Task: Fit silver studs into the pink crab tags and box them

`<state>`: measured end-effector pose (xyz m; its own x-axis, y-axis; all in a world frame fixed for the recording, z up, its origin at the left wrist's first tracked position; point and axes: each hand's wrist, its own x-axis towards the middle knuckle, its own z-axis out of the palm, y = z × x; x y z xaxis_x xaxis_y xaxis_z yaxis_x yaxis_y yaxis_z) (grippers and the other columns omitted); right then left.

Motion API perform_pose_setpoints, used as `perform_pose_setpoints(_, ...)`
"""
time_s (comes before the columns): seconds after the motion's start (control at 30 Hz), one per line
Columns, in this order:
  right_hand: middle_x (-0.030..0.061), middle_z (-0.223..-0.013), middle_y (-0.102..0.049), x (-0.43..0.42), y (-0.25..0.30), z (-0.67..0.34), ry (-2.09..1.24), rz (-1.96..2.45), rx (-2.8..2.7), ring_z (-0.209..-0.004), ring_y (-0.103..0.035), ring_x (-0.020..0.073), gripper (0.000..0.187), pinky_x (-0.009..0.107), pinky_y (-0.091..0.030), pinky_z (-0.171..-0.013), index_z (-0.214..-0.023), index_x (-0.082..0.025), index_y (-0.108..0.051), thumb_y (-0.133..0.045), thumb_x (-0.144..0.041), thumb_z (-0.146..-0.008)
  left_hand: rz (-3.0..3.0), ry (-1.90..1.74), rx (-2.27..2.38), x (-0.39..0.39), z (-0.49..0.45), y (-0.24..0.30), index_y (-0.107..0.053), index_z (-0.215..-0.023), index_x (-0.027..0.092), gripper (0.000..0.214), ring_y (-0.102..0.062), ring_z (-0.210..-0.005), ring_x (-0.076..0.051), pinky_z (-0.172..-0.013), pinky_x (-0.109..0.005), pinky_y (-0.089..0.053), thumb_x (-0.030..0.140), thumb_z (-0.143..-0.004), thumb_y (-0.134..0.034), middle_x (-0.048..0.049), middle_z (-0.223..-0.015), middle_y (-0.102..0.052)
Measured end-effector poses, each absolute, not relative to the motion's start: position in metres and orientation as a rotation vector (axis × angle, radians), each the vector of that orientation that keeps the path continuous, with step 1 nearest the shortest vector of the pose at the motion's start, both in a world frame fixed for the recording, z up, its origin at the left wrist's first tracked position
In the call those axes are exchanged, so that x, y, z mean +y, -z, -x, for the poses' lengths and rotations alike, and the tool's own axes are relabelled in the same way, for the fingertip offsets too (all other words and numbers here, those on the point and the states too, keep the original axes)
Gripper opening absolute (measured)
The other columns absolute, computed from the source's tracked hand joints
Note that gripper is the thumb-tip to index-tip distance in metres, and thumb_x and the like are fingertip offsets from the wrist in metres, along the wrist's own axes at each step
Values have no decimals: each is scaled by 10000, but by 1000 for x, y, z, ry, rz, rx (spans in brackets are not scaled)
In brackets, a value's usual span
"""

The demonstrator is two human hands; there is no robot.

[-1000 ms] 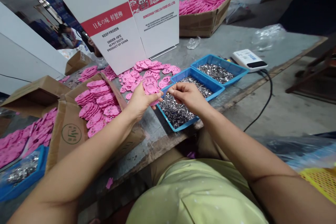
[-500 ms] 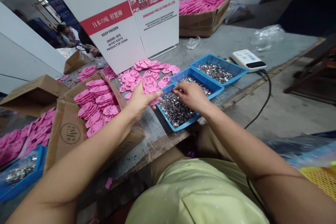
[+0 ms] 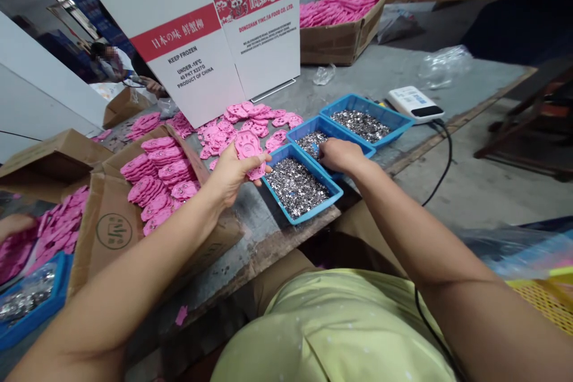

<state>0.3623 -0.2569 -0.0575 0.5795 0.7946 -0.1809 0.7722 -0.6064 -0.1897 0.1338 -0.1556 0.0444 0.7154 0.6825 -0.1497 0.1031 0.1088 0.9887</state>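
My left hand [image 3: 230, 176] is closed on a flat pink piece [image 3: 248, 146] with a raised, scalloped outline, pinched between thumb and fingers beside the trays. Over at the middle blue tray [image 3: 299, 129], my right hand [image 3: 341, 155] reaches down with curled fingers to the small shiny metal parts [image 3: 313, 142]. Its fingertips are partly hidden, and I cannot make out what is between them. The near blue tray [image 3: 333, 194] also contains small metal parts and lies between my two hands.
A third blue tray [image 3: 405, 126] and a white device [image 3: 416, 102] with a cable stand farther right. Left, a cardboard box [image 3: 96, 221] holds stacked pink pieces. Tall white cartons [image 3: 264, 59] rise behind loose pink pieces [image 3: 219, 134]. Another person's hand [image 3: 15, 225] shows at the left edge.
My right hand has moved from the near tray to the middle tray. My left hand keeps hold of the pink piece. Another person's hand has appeared at the left edge.
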Motion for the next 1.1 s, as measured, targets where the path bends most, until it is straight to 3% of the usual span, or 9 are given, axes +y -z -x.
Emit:
perform_pose_setpoints(0.13,175,-1296,-754,-257,56,-362,-447,2697,-1398,-1178,-731,326,312,377,-555,-931,-1153,-200,-803,-595,-198,-920,-1418,-471,711,-155,-133,-43,-576,-995,161,449,-714,-666,-192,-437,-221,-472,189,-648,-860,-85,-864,-742)
perform_pose_setpoints(0.37,176,-1218,-773,-259,58,-364,-410,2668,-1363,-1094,-740,315,306,351,-531,-811,-1110,-193,-801,-552,-286,-958,-1398,-479,721,-157,-130,-43,-551,-966,170,422,-710,-666,-200,-411,-230,-486,187,-653,-834,-92,-859,-738)
perform_pose_setpoints(0.47,155,-1189,-788,-261,59,-365,-394,2651,-1287,-1053,-749,321,318,351,-517,-786,-1142,-221,-794,-529,-274,-974,-1402,-477,711,-158,-130,-42,-543,-963,179,448,-703,-651,-188,-407,-223,-477,190,-629,-842,-89,-874,-738)
perform_pose_setpoints(0.63,174,-1291,-764,-263,58,-364,-379,2627,-1236,-1134,-740,347,390,385,-534,-873,-1277,-199,-764,-484,-266,-1013,-1429,-470,704,-157,-128,-39,-529,-955,184,439,-718,-695,-210,-416,-227,-478,215,-630,-823,-115,-914,-746)
perform_pose_setpoints(0.93,201,-1168,-786,-265,64,-367,-323,2500,-1133,-1054,-738,370,297,408,-521,-840,-1092,-180,-779,-516,-271,-987,-1425,-475,720,-157,-128,-40,-522,-971,180,448,-711,-683,-200,-407,-224,-478,217,-637,-818,-120,-925,-749)
perform_pose_setpoints(1.1,191,-1071,-787,-270,52,-364,-335,2305,-941,-971,-702,302,119,371,-479,-854,-932,-187,-718,-603,-216,-928,-1431,-483,711,-157,-128,-40,-529,-976,178,474,-708,-676,-204,-404,-231,-475,229,-621,-838,-110,-904,-739)
